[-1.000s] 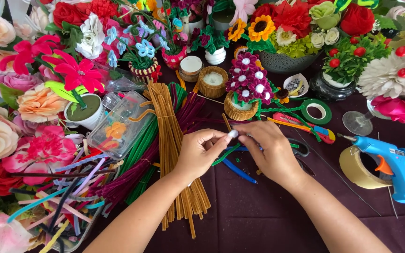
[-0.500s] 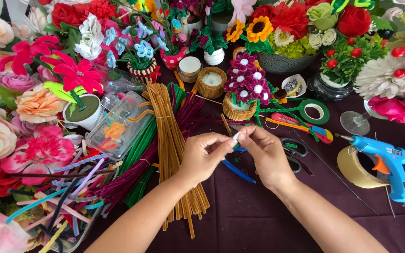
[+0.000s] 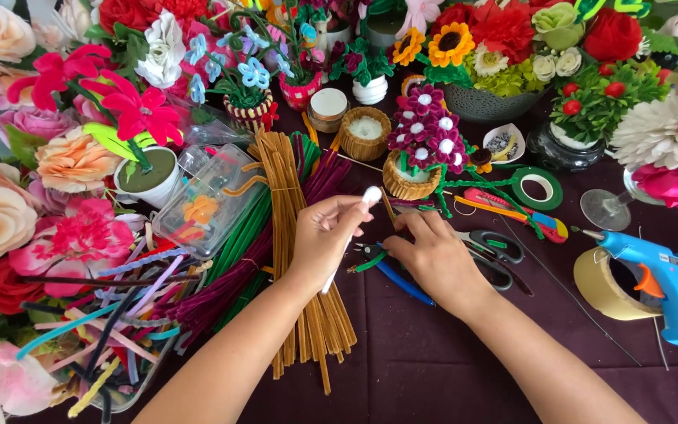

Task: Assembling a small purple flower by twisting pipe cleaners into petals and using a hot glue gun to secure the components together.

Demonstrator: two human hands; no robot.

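White and fuzzy, a pipe cleaner (image 3: 348,235) sits in the left hand (image 3: 326,239), its long axis running on a slant from upper right to lower left. Its top end is rolled into a small ball just above the fingertips, pointing away from the person toward the flower pots, while the straight tail passes down across the palm side and comes out below the heel of the hand, ending over the bundle of tan pipe cleaners (image 3: 300,259). The left hand's thumb and fingers are closed around the stem just under the rolled tip, so most of the length lies below the grip.

The right hand (image 3: 433,255) rests low on the dark purple tablecloth (image 3: 449,369), just beside the left, fingers curled down onto blue-handled pliers (image 3: 390,275) and a short green stem piece; whether it actually clasps them cannot be told from this view. Black-handled scissors (image 3: 496,251) lie just to its right.

A small basket of purple pipe-cleaner flowers (image 3: 425,153) stands beyond both hands. A blue glue gun (image 3: 657,279) leans over a roll of tan tape (image 3: 602,283) at the right. Green and maroon stems spread left of the tan bundle, near a clear plastic box (image 3: 209,204).
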